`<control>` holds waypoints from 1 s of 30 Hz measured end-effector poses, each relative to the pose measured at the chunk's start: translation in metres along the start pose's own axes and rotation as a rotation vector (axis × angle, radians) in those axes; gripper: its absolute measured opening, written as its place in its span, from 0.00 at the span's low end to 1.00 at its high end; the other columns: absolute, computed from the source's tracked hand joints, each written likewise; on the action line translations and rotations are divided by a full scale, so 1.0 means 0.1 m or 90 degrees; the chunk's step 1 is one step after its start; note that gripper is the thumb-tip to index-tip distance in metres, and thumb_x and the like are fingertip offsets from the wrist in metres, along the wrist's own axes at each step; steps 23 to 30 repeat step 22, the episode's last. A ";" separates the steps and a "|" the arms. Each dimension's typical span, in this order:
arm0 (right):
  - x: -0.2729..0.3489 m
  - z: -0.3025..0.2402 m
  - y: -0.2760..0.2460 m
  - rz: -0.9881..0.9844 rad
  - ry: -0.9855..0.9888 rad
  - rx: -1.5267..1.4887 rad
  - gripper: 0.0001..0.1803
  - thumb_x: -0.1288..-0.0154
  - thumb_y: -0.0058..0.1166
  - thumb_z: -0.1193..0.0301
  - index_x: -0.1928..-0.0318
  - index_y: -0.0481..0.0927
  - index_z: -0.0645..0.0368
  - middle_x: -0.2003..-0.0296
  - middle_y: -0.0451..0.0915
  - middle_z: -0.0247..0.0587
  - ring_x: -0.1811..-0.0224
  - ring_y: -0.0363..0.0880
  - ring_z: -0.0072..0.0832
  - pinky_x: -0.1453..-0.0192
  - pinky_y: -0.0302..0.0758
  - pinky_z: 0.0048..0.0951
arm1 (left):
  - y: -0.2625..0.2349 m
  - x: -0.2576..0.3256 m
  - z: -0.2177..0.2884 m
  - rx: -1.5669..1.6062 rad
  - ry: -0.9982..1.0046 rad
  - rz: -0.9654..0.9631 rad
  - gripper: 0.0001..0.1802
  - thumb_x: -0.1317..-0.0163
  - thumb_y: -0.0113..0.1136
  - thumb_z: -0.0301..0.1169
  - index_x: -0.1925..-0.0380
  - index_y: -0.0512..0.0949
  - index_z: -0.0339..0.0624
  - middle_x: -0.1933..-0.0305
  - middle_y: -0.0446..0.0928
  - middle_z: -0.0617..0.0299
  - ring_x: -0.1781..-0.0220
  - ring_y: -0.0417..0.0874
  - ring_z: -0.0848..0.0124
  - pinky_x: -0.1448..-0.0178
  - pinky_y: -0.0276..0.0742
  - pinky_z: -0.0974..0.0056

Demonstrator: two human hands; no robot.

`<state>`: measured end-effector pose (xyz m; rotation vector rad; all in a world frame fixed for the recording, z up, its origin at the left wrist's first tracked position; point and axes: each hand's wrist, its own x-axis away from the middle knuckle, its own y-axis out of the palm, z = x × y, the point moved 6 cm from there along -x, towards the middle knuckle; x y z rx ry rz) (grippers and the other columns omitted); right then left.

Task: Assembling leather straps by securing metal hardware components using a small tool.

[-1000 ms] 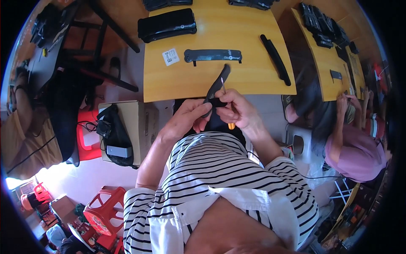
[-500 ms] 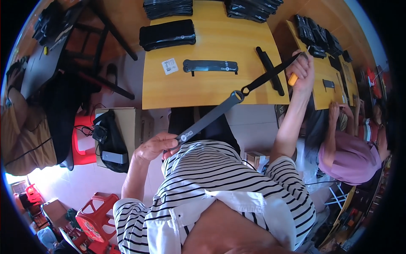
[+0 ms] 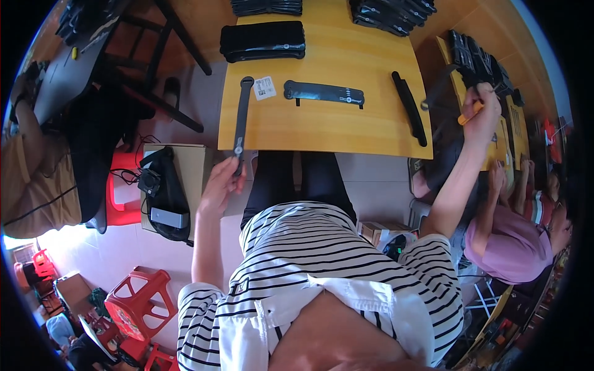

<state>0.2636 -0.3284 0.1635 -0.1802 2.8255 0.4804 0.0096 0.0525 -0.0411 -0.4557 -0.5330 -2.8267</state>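
Note:
My left hand pinches the lower end of a dark grey strap with a ring at its far tip. This strap stretches over the table's left edge. Out past the table's right edge, my right hand is closed around a tool with a yellow-orange handle. A second black strap, smeared by motion, trails from that same hand. Between my hands, a flat grey strap-shaped piece with small black tabs lies on the table. To its right is a long black strip.
On the wooden table are a white printed label, a black bundle and stacked black straps. At right, people work at another table. A cardboard box with a black bag stands left; a red stool is lower left.
The two straps, joined end to end and stretched between my hands before, are now apart. My left hand has moved up and left, my right hand farther right.

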 end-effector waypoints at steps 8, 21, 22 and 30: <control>0.26 0.11 0.23 0.022 -0.284 0.556 0.08 0.39 0.54 0.75 0.62 0.79 0.69 0.80 0.74 0.29 0.75 0.70 0.11 0.70 0.65 0.12 | 0.03 -0.35 -0.54 -0.028 -0.080 0.159 0.31 0.37 0.42 0.57 0.74 0.75 0.38 0.82 0.75 0.60 0.83 0.76 0.74 0.80 0.71 0.75; 1.25 0.53 1.11 -0.362 -0.596 0.625 0.13 0.49 0.53 0.81 0.61 0.82 0.61 0.77 0.78 0.40 0.79 0.78 0.26 0.76 0.76 0.24 | 1.14 -0.24 0.13 -0.023 -0.036 -0.274 0.42 0.44 0.47 0.63 0.45 0.63 0.34 0.60 0.76 0.49 0.72 0.80 0.71 0.69 0.75 0.76; 1.25 0.53 1.08 -0.358 -0.591 0.628 0.13 0.49 0.53 0.81 0.61 0.82 0.61 0.77 0.78 0.40 0.79 0.78 0.26 0.76 0.76 0.24 | 1.29 -0.33 0.16 0.171 -0.021 -0.308 0.48 0.44 0.47 0.63 0.37 0.54 0.35 0.49 0.73 0.46 0.68 0.81 0.72 0.66 0.75 0.78; 1.25 0.53 1.08 -0.358 -0.591 0.628 0.13 0.49 0.53 0.81 0.61 0.82 0.61 0.77 0.78 0.40 0.79 0.78 0.26 0.76 0.76 0.24 | 1.29 -0.33 0.16 0.171 -0.021 -0.308 0.48 0.44 0.47 0.63 0.37 0.54 0.35 0.49 0.73 0.46 0.68 0.81 0.72 0.66 0.75 0.78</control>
